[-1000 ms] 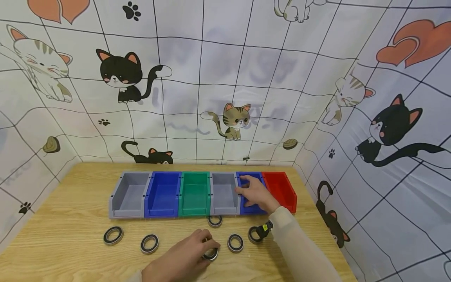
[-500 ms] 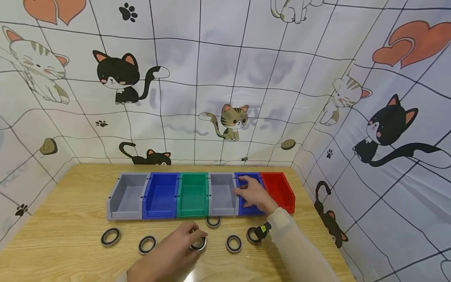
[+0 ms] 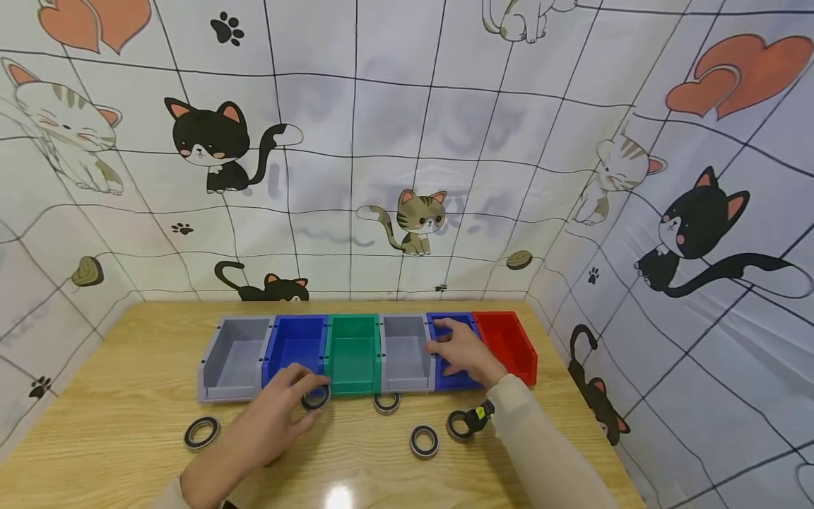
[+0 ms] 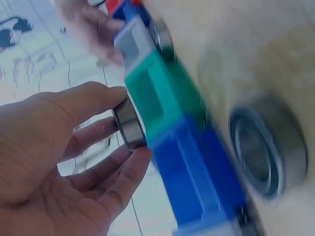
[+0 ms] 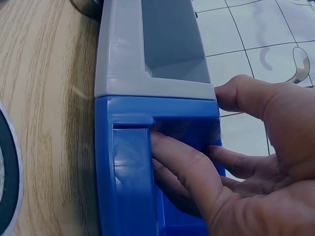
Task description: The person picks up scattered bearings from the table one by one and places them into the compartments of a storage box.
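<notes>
My left hand (image 3: 270,417) pinches a ball bearing (image 4: 129,127) between thumb and fingertips, its steel rim showing edge-on in the left wrist view. From the head, this bearing overlaps the front edge of the left blue bin (image 3: 304,346), close to the green bin (image 3: 353,353). My right hand (image 3: 466,351) lies over the other blue bin (image 5: 130,187). Some of its fingers dip inside, behind the front wall, while one fingertip touches the rear rim beside the grey bin (image 5: 128,59). Nothing shows in the right hand's grip.
Bins stand side by side along the back, with a grey one (image 3: 210,394) at the left end and a red one (image 3: 509,346) at the right. More bearings lie in front, including one at far left (image 3: 189,437) and one near the middle (image 3: 424,454). Behind rises a cat-print curtain (image 3: 356,177).
My left hand has carried the bearing leftward and forward from the tabletop to the bins' front. It now covers the spot where another bearing lay. The right hand stays in place.
</notes>
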Tool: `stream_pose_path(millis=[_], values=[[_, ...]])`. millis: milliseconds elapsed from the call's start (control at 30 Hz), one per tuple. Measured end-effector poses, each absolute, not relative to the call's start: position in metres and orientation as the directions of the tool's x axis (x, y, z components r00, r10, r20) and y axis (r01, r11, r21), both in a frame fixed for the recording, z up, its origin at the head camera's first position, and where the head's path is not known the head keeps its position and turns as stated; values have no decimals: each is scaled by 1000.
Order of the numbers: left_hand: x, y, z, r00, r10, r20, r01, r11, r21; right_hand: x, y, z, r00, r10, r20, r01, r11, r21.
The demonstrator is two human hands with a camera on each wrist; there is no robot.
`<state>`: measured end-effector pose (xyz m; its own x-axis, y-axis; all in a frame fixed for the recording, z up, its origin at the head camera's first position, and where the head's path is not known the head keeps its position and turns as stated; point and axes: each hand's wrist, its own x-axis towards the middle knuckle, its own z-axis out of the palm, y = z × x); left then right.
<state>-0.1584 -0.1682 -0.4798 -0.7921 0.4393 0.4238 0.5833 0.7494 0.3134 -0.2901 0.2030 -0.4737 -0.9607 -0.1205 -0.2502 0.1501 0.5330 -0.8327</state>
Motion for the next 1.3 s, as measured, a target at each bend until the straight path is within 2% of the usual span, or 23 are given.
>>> stream_pose_path(millis=[200,400,600,933,1300], values=[[-171,-200,-474,-752,334,568,559,780,282,-291,207,-474,-960,-117,-254,153,541,-827],[-179,-229,-472,-793,217,569,434,857,278,-292,207,-475,-962,-112,-250,152,541,-827],[-189,-248,-481,-778,152,609,396,871,289,-293,207,-477,-962,-125,-243,140,537,-832],[-194,-258,-495,-779,135,613,372,886,276,-292,207,-479,-963,-124,-239,140,530,-837],[-194,-260,-500,-842,142,521,331,898,290,-291,205,-478,-964,-123,-236,134,543,-829]])
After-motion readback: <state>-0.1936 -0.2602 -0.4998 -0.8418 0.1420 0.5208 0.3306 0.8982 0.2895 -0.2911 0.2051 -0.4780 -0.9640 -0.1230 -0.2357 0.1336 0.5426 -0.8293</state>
